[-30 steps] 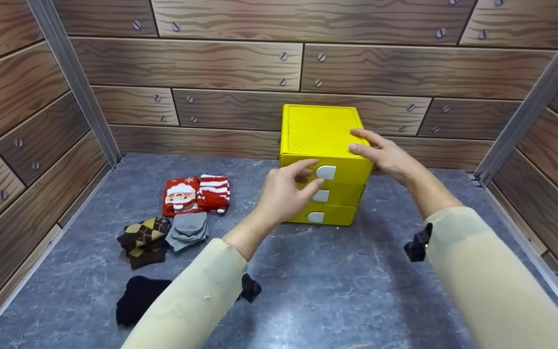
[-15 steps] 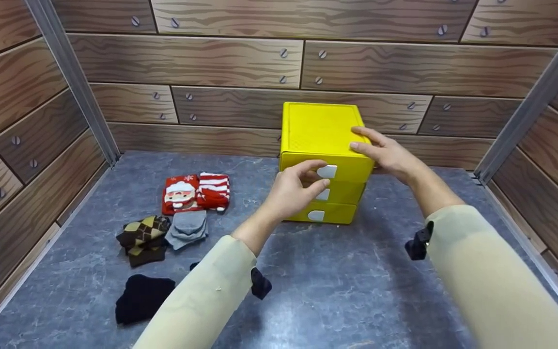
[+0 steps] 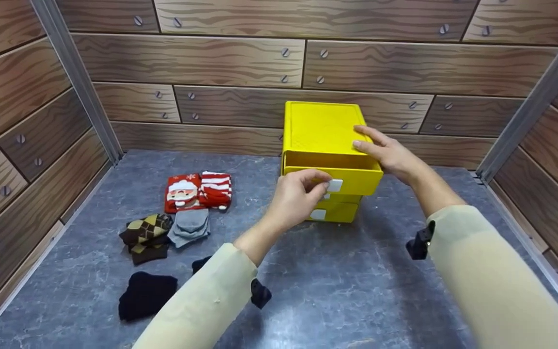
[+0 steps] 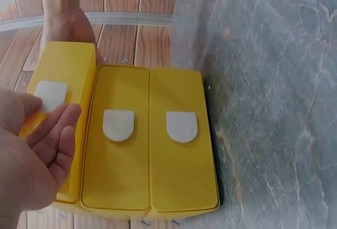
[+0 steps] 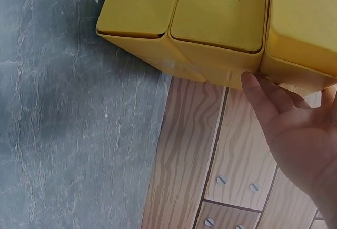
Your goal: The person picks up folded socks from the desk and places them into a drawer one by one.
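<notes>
A yellow cabinet (image 3: 325, 127) with three stacked drawers stands at the back of the table. My left hand (image 3: 298, 196) pinches the white drawer handle (image 4: 51, 95) of the top drawer (image 3: 360, 182), which is pulled partway out. The visible strip inside that drawer shows only yellow walls. Both lower drawers (image 4: 117, 171) are closed in the left wrist view. My right hand (image 3: 385, 151) rests on the cabinet's upper right edge, two fingertips on top. In the right wrist view its other fingers (image 5: 258, 95) press against the side, mostly straight.
To the left lie folded red Santa socks (image 3: 182, 194), striped red-white socks (image 3: 216, 190), brown argyle socks (image 3: 147, 237) and grey socks (image 3: 189, 228). A black folded cloth piece (image 3: 146, 295) is nearer me, with another dark piece (image 3: 200, 264) partly behind my left sleeve. Wood-patterned walls surround the table.
My left hand has closed its thumb and finger on the top handle and drawn the top drawer toward me. My right hand has stayed on the cabinet's edge.
</notes>
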A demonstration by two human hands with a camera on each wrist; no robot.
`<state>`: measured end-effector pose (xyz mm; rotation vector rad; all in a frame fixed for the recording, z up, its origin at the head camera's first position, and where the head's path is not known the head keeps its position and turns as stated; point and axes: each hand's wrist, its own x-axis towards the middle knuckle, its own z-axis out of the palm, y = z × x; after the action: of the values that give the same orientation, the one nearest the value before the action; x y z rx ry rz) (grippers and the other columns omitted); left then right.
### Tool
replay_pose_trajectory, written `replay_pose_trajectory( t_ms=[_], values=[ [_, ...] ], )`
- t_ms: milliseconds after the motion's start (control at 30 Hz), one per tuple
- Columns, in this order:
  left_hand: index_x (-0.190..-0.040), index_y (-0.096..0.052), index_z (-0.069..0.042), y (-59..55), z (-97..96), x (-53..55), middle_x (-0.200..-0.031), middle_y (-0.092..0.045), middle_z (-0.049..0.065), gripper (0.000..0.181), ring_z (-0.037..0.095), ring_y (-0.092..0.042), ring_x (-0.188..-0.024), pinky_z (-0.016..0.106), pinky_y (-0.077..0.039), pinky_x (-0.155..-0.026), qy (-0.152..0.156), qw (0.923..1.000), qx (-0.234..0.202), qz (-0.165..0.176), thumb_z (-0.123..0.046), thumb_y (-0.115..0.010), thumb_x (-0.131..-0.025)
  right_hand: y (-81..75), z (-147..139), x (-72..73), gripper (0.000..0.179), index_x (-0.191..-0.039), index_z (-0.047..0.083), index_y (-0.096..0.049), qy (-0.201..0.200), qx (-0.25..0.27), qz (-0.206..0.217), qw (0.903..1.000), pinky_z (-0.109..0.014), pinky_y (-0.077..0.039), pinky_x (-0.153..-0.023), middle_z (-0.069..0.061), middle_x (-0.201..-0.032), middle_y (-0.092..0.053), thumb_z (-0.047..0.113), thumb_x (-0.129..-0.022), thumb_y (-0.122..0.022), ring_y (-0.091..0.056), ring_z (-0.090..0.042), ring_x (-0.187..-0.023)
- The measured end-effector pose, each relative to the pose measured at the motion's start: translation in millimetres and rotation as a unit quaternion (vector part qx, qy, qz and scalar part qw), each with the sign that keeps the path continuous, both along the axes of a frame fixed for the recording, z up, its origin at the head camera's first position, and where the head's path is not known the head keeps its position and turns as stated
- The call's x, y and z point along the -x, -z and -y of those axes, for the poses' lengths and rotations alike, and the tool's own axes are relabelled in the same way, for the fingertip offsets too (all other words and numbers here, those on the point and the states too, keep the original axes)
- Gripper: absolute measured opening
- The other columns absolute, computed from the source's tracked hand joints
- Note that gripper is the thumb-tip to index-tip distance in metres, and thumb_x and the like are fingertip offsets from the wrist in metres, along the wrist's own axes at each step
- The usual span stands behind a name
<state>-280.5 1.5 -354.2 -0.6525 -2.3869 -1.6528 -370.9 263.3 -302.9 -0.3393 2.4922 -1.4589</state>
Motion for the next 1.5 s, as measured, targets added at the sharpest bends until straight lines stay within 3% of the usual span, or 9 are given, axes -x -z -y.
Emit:
replay_pose_trajectory(
  t_ms=[267, 467, 567, 800, 1233, 1500],
  values=[
    [-0.116, -0.081, -0.013, 3.2, -0.9, -14.5, -0.109, -0.077, -0.006, 0.016, 0.011, -0.066, -0.083, 0.023, -0.060, -0.080, -0.010, 0.9999, -0.005, -0.005, -0.014, -0.072, -0.103, -1.4, 1.2, -1.4, 0.083, -0.171, 0.026, -0.023, 0.002, -0.024, -0.027, 0.9994, -0.062, -0.035, -0.119, -0.018, -0.175, -0.016, 0.061, -0.104, -0.058, -0.033, -0.042, -0.153],
    [-0.114, -0.081, -0.013, 5.0, -2.3, -27.0, -0.102, -0.078, -0.006, 0.014, 0.009, -0.066, -0.078, 0.023, -0.059, -0.074, -0.007, 0.9998, -0.009, -0.018, -0.014, -0.073, -0.103, 2.3, -3.8, -3.1, 0.077, -0.168, 0.022, -0.033, -0.002, -0.035, -0.058, 0.9977, -0.063, -0.033, -0.120, -0.019, -0.172, -0.027, 0.061, -0.105, -0.055, -0.035, -0.042, -0.152],
    [-0.114, -0.082, -0.012, 6.8, -3.4, -32.8, -0.102, -0.078, -0.006, 0.014, 0.007, -0.066, -0.077, 0.023, -0.059, -0.072, 0.001, 0.9997, -0.010, -0.021, -0.014, -0.073, -0.103, 4.8, -8.1, -4.6, 0.077, -0.169, 0.022, -0.032, -0.005, -0.036, -0.058, 0.9977, -0.064, -0.034, -0.119, -0.019, -0.173, -0.024, 0.060, -0.106, -0.055, -0.033, -0.043, -0.152],
    [-0.115, -0.082, -0.013, 8.7, -1.2, -45.6, -0.106, -0.078, -0.007, 0.015, 0.008, -0.066, -0.083, 0.023, -0.059, -0.077, 0.007, 0.9998, -0.013, -0.014, -0.014, -0.072, -0.103, 7.9, -12.1, -4.5, 0.079, -0.169, 0.024, -0.031, -0.007, -0.038, -0.050, 0.9980, -0.065, -0.036, -0.117, -0.024, -0.167, -0.030, 0.055, -0.104, -0.063, -0.038, -0.043, -0.146],
    [-0.113, -0.082, -0.014, 9.1, 4.6, -64.6, -0.102, -0.077, -0.008, 0.014, 0.008, -0.068, -0.079, 0.025, -0.060, -0.076, 0.003, 0.9995, -0.033, 0.003, -0.014, -0.074, -0.102, 2.4, -3.2, -4.4, 0.082, -0.168, 0.023, -0.033, -0.007, -0.031, -0.034, 0.9989, -0.064, -0.037, -0.117, -0.025, -0.164, -0.033, 0.051, -0.101, -0.071, -0.040, -0.042, -0.144],
    [-0.110, -0.082, -0.012, 12.7, 4.4, -72.1, -0.100, -0.078, -0.005, 0.012, 0.005, -0.067, -0.076, 0.024, -0.059, -0.072, 0.005, 0.9993, -0.034, -0.018, -0.012, -0.074, -0.102, 4.5, -2.7, -5.1, 0.085, -0.169, 0.025, -0.031, -0.002, -0.019, -0.023, 0.9996, -0.062, -0.038, -0.117, -0.023, -0.166, -0.031, 0.053, -0.100, -0.071, -0.042, -0.041, -0.143]
  ],
)
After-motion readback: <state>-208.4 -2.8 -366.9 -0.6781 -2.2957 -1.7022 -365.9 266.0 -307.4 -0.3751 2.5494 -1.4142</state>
